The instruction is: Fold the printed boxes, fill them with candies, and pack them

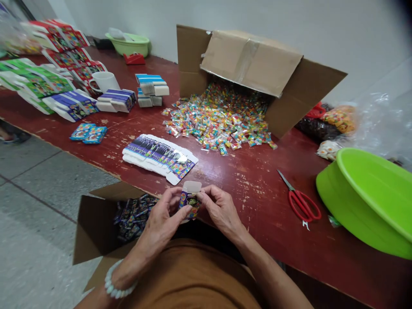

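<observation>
Between my two hands, just over the table's near edge, is a small purple printed candy box [190,201] with its white top flap raised. My left hand [167,212] grips the box's left side, the thumb across its front. My right hand [219,206] pinches the upper right edge with thumb and fingertips. Just beyond them lies a fanned row of flat purple cartons [157,154]. Small wrapped candies [222,118] spill from a tipped cardboard box [251,60] farther back. Below my left hand, an open carton [93,227] holds many dark purple packets [135,214].
Red-handled scissors [299,197] and a big green basin [363,201] are on the right. To the left are two blue packets [88,133], bundled purple cartons [117,100], a white mug [104,81] and blue-topped bundles [151,88]. A red tape dispenser [134,59] stands farther back.
</observation>
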Motion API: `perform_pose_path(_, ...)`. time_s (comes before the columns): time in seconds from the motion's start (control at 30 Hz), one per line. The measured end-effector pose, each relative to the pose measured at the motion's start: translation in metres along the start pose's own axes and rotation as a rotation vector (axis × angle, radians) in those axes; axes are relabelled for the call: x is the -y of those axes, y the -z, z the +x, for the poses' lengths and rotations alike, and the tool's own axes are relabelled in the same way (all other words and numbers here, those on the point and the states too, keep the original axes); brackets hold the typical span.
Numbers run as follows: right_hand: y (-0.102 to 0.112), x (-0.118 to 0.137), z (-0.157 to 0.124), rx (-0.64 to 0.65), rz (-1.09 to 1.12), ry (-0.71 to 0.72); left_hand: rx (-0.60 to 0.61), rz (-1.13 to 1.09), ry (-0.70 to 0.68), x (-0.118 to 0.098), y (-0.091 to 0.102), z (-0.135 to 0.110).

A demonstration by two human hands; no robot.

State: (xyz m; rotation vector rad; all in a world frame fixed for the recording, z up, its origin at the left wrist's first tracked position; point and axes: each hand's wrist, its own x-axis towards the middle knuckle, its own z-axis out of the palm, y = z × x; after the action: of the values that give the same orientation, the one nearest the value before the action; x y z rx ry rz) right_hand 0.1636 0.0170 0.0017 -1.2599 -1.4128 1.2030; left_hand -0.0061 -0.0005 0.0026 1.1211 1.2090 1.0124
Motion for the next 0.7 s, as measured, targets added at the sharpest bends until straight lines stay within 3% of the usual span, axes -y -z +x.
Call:
perform_pose_path(0.23, -0.019, -0.006, -0.006, -0.071, 0.363, -0.044, -0.133, -0.158, -0.044, -0.001, -0.009, -0.016)
perform_pose_path(0.4, -0.018, -0.007, -0.005, -0.055, 0.344, -0.012, -0.100, -0.166, 0.048, -0.006, -0.008, -0.012)
perform_pose_path(0.53, -0.008, -0.006, 0.002, 0.016, 0.376, -0.164, -0.038, -0.147, 0.122, -0.001, -0.002, -0.008)
perform_pose_path(0.63, -0.004, -0.005, 0.007, 0.081, 0.534, -0.308, -0.050, -0.055, 0.065, 0.000, 0.001, -0.005)
perform_pose_path(0.7, -0.004, -0.005, 0.008, 0.114, 0.507, -0.274, -0.080, -0.042, 0.011, -0.002, 0.001, -0.003)
